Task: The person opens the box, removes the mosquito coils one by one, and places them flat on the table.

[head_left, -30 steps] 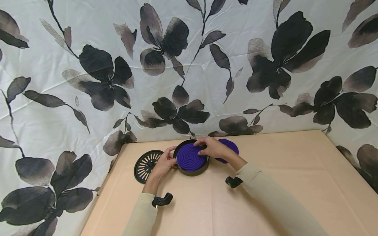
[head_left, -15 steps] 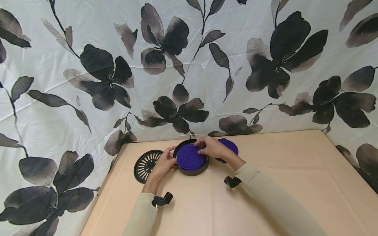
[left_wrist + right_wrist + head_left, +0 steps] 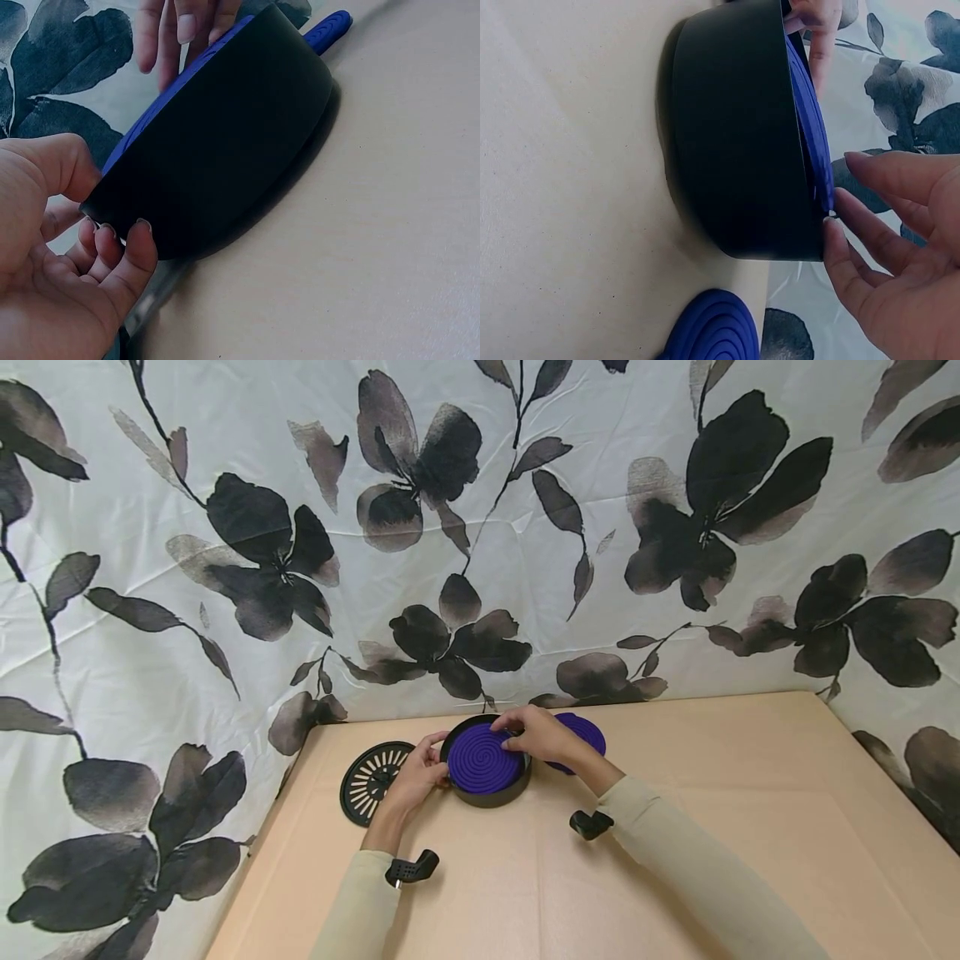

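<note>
A round black mosquito coil holder [image 3: 491, 798] stands near the back of the table, with a purple spiral mosquito coil [image 3: 483, 764] lying in its mouth. From the left, my left hand [image 3: 417, 777] grips the rim, thumb at the coil's edge and fingertips on the outer wall [image 3: 225, 142]. My right hand [image 3: 546, 737] reaches in from the right and pinches the coil's edge beside the rim. In the right wrist view, the coil [image 3: 810, 120] stands a little proud of the holder. The holder's inside is hidden under it.
At the left lies a black slotted round lid [image 3: 362, 783], partly behind my left hand. A second purple coil [image 3: 583, 729] is on the table to the right, partly covered by my right hand. A floral cloth [image 3: 480, 527] hangs behind the table [image 3: 750, 793].
Both hands, the holder and the coil stay almost in the same place. Only the head view shifts very slightly.
</note>
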Motion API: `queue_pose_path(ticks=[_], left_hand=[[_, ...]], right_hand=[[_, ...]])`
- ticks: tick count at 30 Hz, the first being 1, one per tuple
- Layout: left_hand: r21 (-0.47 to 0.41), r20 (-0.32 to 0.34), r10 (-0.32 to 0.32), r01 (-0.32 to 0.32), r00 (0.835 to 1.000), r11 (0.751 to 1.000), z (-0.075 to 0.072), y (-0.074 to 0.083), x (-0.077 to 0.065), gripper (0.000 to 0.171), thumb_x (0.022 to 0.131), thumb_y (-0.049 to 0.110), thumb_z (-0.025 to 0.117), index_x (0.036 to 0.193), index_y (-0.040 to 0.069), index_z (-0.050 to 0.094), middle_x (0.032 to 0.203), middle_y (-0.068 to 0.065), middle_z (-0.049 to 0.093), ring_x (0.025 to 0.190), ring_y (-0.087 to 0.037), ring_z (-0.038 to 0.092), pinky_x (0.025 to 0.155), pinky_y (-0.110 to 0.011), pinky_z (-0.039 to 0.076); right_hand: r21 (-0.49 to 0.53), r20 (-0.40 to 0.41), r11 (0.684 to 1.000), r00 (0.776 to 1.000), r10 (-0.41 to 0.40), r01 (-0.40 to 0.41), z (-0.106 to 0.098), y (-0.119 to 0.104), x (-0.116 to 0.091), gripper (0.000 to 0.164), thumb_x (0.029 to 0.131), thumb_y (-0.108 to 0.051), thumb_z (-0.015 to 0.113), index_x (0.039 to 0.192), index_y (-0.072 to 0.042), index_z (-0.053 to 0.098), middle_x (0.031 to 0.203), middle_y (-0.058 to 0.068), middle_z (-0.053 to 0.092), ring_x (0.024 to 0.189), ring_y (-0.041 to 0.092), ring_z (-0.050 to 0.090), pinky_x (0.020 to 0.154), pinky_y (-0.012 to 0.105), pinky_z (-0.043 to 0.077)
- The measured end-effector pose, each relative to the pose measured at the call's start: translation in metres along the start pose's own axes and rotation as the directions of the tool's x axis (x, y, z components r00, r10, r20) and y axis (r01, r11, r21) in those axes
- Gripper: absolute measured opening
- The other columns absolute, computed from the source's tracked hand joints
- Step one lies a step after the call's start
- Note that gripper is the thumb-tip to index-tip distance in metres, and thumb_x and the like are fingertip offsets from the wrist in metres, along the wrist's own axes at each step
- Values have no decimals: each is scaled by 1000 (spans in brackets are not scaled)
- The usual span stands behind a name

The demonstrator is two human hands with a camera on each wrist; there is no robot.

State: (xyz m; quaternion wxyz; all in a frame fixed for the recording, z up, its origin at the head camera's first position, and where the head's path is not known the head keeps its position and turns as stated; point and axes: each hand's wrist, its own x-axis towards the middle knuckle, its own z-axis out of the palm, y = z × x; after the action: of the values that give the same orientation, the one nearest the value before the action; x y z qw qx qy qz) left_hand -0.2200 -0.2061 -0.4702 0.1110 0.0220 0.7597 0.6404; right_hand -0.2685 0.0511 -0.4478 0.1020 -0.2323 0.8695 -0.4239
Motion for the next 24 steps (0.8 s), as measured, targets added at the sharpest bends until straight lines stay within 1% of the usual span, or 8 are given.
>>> queue_pose_path(ticks=[5,10,12,14,16,18,24], left_hand=[[-2,-12,6,-6,1000,1000,2,-1,2,67,85,-13,57,149,-2,42,91,-6,46,72,-14,53,68,-34,54],[-6,-21,7,-7,1000,1000,3,-1,3,67,85,-13,57,149,-2,42,91,-7,44,71,-14,51,66,-32,54],[-8,-22,11,-11,1000,1000,4,0,3,67,85,-13,57,149,-2,42,91,-7,43,71,-14,50,66,-32,54],[-5,-23,15,-15,1000,1000,6,1,2,66,85,-12,58,149,-3,42,91,-7,43,72,-14,50,67,-32,54],[-3,-28,16,-16,999,1000,6,2,2,66,85,-12,58,149,-2,43,91,-7,43,72,-14,50,67,-33,54],[-3,-35,12,-12,999,1000,7,2,2,66,85,-12,58,148,-2,43,91,-7,43,72,-14,50,67,-33,54],[-4,-44,7,-7,999,1000,8,2,5,65,86,-13,57,148,-1,44,92,-7,44,72,-14,51,68,-34,54]], right_hand=[[101,8,995,1000,-1,1,-3,3,-2,35,89,4,72,122,-7,72,133,11,65,123,35,62,97,42,55],[170,25,985,1000,15,-19,-6,8,-4,38,89,6,70,125,-7,70,136,13,62,121,33,63,92,39,57],[188,28,982,999,15,-20,-7,11,-4,38,89,6,69,125,-7,70,133,12,63,117,29,64,90,37,57],[193,32,981,999,9,-15,-7,14,-4,37,89,5,70,124,-7,70,126,11,65,108,24,64,86,33,57],[193,40,981,999,-1,-7,-8,16,-5,34,90,3,69,122,-6,71,120,9,66,97,20,62,80,30,55],[196,51,981,999,-13,3,-8,17,-6,32,90,2,70,121,-5,71,114,9,67,91,18,59,77,29,52],[237,69,971,997,-31,13,-9,24,-6,30,90,-2,71,120,-4,71,106,9,66,89,16,57,74,28,48]])
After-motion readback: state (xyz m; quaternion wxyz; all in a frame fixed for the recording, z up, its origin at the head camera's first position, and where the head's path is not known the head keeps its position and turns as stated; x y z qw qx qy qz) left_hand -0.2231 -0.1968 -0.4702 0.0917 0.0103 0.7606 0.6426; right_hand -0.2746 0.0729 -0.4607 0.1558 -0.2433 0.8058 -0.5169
